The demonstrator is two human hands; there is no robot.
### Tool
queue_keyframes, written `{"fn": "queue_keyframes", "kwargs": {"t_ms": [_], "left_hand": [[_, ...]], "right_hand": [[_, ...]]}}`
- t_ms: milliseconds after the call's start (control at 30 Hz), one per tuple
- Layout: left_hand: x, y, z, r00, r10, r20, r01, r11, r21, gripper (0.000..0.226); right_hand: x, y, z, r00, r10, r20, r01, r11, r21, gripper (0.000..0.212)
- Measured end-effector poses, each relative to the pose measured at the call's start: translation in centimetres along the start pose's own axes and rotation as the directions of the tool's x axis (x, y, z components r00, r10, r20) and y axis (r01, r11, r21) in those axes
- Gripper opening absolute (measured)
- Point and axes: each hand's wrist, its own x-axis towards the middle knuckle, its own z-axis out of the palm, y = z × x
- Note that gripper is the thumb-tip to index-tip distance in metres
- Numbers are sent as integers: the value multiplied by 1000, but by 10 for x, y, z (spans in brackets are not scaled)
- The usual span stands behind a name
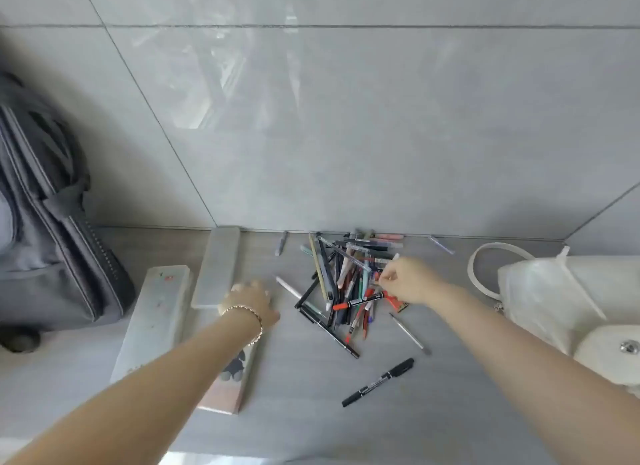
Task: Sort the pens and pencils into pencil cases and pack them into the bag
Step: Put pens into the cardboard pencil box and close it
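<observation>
The pile of pens and pencils (349, 281) sits mid-table near the wall, a few strays around it like the black marker (379, 382). Light, stiff, smooth sticks, so I'd guess they roll and slip; pinching 1 mid-barrel looks safest. Right hand (403, 281) has fingers pinched at the pile's edge, though I can't tell if it actually has a pen. Left hand (251, 300) rests flat and loose on a pencil case (216, 267), 3 cases in all. Grey table (304, 412) looks slick; glossy tiled wall behind, dark bag (52, 229) far left.
</observation>
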Motion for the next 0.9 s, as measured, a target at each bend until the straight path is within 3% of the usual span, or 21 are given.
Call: {"fn": "queue_keyframes", "kwargs": {"t_ms": [200,367,467,533,600,667,767,833,900], "left_hand": [[-2,-13,44,994,-105,-15,106,991,82,87],[3,-17,35,983,-182,-37,172,966,-190,81],[2,-4,12,990,-70,-122,13,909,-417,87],[-5,16,-8,978,77,-194,-152,898,-413,90],[-16,36,-21,909,273,-315,-369,879,-303,88],[-26,48,-28,798,423,-429,-531,830,-169,91],[-33,55,-32,740,464,-487,-553,832,-48,99],[-38,60,-36,722,513,-464,-578,816,3,101],[-43,65,-37,741,569,-355,-612,791,-10,106]], "right_hand": [[6,-4,19,999,-33,22,30,990,134,24],[1,-3,43,999,-34,-2,33,963,267,15],[-2,-11,55,995,-16,-99,50,937,347,16],[-6,-29,50,966,-90,-243,189,887,422,33],[-9,-44,40,925,-224,-306,344,834,430,62],[-11,-53,30,921,-286,-265,370,857,360,80],[-14,-52,20,967,-178,-182,213,957,198,76],[-16,-45,21,931,-181,-317,185,983,-17,66],[-14,-36,25,839,-279,-467,196,956,-219,49]]}}
